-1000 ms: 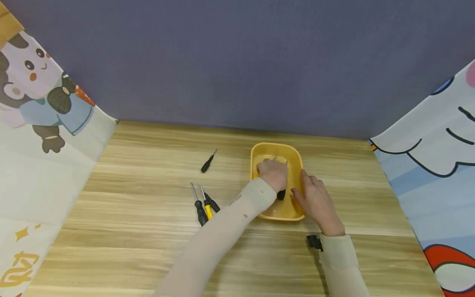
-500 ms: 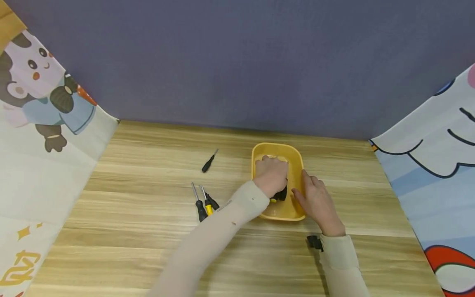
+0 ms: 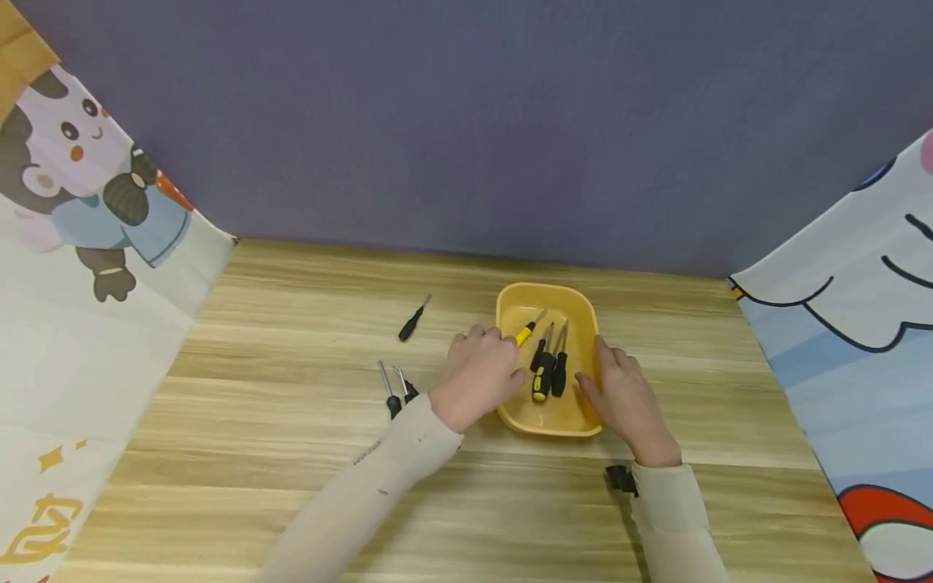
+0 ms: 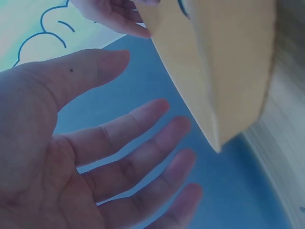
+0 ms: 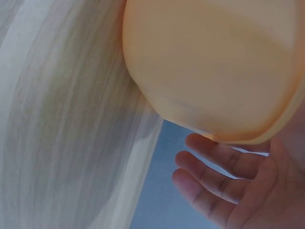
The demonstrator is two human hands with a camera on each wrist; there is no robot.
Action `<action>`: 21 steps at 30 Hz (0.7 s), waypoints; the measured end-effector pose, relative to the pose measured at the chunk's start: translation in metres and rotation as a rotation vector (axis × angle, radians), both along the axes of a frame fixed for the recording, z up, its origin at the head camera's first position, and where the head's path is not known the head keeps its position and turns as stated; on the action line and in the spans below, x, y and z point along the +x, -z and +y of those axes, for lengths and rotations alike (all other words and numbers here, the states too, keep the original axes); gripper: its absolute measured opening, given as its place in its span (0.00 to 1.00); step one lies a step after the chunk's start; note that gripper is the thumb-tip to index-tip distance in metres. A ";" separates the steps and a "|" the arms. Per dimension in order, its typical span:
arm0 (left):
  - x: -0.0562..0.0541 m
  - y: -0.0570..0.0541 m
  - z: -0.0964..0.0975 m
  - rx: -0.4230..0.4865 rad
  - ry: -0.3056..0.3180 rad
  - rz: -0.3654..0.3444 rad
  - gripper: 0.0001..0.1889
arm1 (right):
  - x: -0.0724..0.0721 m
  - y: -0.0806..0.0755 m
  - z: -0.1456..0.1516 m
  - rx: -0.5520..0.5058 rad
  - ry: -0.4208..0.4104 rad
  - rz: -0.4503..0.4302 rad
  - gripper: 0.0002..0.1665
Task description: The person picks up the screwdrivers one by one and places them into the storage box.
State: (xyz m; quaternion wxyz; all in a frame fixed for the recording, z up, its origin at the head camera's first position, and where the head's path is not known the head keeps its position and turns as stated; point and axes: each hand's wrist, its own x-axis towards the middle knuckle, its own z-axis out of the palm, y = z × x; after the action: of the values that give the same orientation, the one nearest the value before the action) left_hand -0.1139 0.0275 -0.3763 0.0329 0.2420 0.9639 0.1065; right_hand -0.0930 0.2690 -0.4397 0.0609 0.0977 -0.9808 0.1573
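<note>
A yellow plastic bin (image 3: 550, 421) stands on the table with several screwdrivers lying in it. Among them are a yellow-handled screwdriver (image 3: 523, 335), a black-and-yellow screwdriver (image 3: 541, 385) and a black-handled screwdriver (image 3: 560, 376). My left hand (image 3: 477, 374) is beside the bin's left rim; in the left wrist view its fingers are spread, with nothing in them. At the right rim, my right hand (image 3: 623, 397) holds the bin wall, thumb on the inside and fingers outside. Several fingers extend loosely below the bin's edge in the right wrist view.
A small black screwdriver (image 3: 410, 324) lies on the wooden table (image 3: 306, 324) left of the bin. Nearer me are a long-shafted screwdriver (image 3: 394, 403) and other tools partly covered by the left sleeve. A dark fabric panel (image 3: 466, 129) closes off the back.
My left hand has come out of the bin and moved left, its fingers now spread. The screwdrivers inside are uncovered. The right hand stays at the rim.
</note>
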 end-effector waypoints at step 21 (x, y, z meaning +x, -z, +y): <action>0.070 0.042 -0.089 0.120 -0.099 0.182 0.16 | 0.001 0.000 0.000 0.001 0.009 -0.029 0.41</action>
State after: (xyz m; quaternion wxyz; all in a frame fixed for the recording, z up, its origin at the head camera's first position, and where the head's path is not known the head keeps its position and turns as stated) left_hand -0.0443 -0.0615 -0.4182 -0.0744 0.2044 0.9655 0.1429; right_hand -0.0920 0.2691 -0.4392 0.0470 0.0912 -0.9821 0.1578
